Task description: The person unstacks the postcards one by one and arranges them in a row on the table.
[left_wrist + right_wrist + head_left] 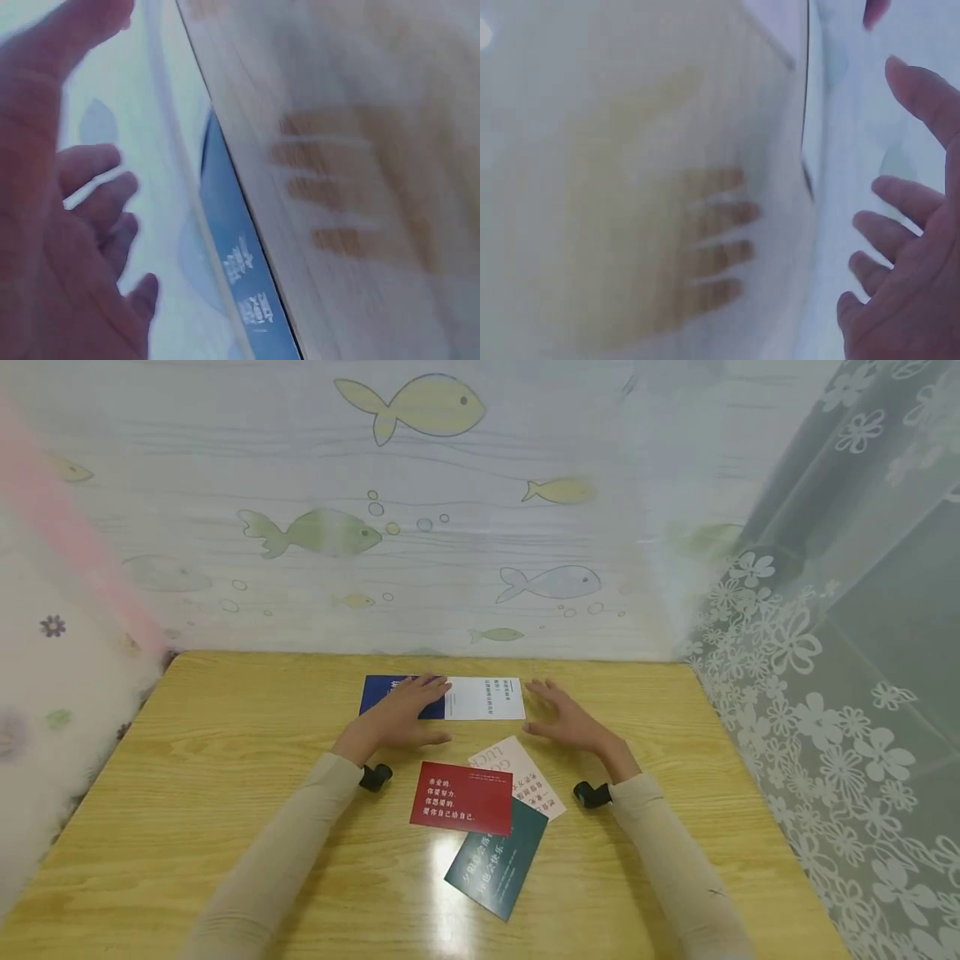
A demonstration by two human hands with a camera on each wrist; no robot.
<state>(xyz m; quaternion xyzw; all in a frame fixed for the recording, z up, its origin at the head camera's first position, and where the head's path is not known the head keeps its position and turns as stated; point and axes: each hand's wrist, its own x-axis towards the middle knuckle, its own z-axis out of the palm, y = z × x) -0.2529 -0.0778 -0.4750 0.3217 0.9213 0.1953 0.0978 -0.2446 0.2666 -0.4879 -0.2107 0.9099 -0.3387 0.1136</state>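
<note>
At the back of the table a blue card [375,691] and a white card [480,700] with printed text lie side by side, edges meeting. My left hand [399,714] is over the blue card and partly hides it, fingers spread and holding nothing. Just past the white card's right end is my right hand [567,724], its fingers apart and nothing in its grasp. Nearer to me a red card [465,797] overlaps a pale pink card [504,753] and a dark green card [502,868], all with white or coloured lettering.
The wooden table [187,827] has a glossy surface that reflects the hands. Behind it hangs a pale curtain [435,610] printed with fish. A lace curtain with white flowers [795,643] runs along the right edge.
</note>
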